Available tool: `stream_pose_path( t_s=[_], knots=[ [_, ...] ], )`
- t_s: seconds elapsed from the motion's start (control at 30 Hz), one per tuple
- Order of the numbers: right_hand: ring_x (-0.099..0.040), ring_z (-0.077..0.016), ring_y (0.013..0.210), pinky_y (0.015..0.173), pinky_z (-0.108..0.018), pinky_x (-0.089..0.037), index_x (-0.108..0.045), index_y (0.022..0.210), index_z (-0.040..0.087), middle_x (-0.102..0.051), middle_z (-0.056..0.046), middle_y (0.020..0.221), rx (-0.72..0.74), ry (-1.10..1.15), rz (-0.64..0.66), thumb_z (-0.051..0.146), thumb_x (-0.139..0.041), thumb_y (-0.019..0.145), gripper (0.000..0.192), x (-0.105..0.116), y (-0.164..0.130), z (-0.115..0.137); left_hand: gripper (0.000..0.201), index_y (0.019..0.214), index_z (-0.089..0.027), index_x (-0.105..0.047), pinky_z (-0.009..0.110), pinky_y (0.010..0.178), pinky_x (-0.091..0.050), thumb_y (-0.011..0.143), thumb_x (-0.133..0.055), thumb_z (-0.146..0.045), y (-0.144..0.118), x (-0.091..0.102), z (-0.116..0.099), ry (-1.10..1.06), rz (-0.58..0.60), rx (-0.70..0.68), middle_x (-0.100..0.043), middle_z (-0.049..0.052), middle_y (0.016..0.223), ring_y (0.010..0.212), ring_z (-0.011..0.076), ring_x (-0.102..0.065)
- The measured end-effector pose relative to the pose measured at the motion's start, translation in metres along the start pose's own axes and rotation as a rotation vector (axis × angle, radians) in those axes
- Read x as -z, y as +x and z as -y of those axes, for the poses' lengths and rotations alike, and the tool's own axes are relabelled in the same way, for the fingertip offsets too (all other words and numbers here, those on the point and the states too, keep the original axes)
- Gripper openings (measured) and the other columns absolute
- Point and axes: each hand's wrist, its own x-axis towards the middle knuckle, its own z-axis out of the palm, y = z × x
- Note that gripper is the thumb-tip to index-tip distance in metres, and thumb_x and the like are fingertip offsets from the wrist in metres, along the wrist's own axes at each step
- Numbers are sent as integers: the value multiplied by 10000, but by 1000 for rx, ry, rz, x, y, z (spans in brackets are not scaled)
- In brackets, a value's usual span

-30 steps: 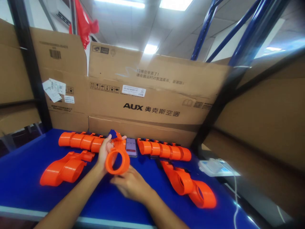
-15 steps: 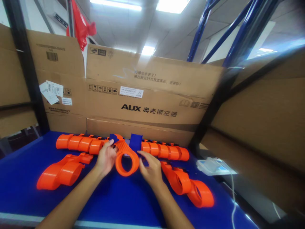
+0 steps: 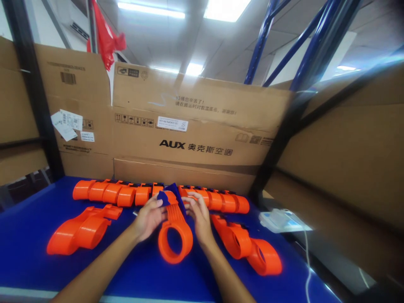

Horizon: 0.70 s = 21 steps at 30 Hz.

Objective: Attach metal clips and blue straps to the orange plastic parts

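Two stacked orange rings [image 3: 77, 230] lay far left on the blue table [image 3: 28, 219], with a row of orange cups [image 3: 113, 193] behind along the cardboard boxes [image 3: 195, 126]. Left hand [image 3: 150, 216] clamped on the ribbed neck of the orange ring piece [image 3: 175, 240], dark blue strap [image 3: 172, 194] at the fingertips. Right hand [image 3: 197, 214] gripped the neck's other side, close beside. Further right, another orange ring pair [image 3: 249, 248], then a white device [image 3: 280, 220].
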Motion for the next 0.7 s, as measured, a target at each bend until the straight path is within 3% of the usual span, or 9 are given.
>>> stream_pose_path(
  t_s=[0.07,0.17,0.3,0.43,0.53,0.7],
  knots=[
    [-679,-253,993,852,-402,-557,-571,1222,226,-691,-108,1176,-42,17,57,532,-462,967,413,-1,2,-2,393,1125,-185,-652,401,846,-540,741,-721,-229,-1,-1,4,72,55,15,-706,133,1137,1003,284,-684],
    [-616,-260,1134,977,-414,-506,-609,1179,232,-674,-78,1190,-18,-91,16,545,-495,951,404,-2,3,-5,440,1163,-208,-660,385,831,-534,730,-740,-198,-2,-1,7,189,96,32,-686,112,1160,1017,283,-669],
    [-633,-242,1044,952,-395,-521,-635,1127,231,-691,-62,1092,-22,-173,-33,535,-535,935,374,-3,3,-3,458,1174,-232,-670,361,809,-528,725,-755,-211,-2,0,8,248,47,11,-676,95,1146,1015,271,-654],
    [-671,-242,898,844,-393,-559,-645,1109,221,-724,-71,996,-38,-137,-36,524,-591,906,369,0,4,6,443,1162,-251,-669,368,845,-524,729,-754,-205,0,1,6,220,-4,-55,-631,88,1257,1083,275,-627],
    [-686,-241,823,770,-393,-572,-650,1138,224,-739,-86,1012,7,-139,-35,507,-617,894,375,7,6,16,422,1128,-246,-671,373,885,-514,719,-765,-198,3,1,5,186,-51,-119,-658,77,1193,1082,269,-629],
    [-639,-296,1126,1009,-464,-480,-695,1150,241,-714,-84,1175,156,-263,23,436,-691,856,352,17,7,25,472,1103,-266,-661,318,872,-501,668,-806,-155,5,2,7,217,-122,-174,-678,27,1111,1007,210,-640]
  ],
)
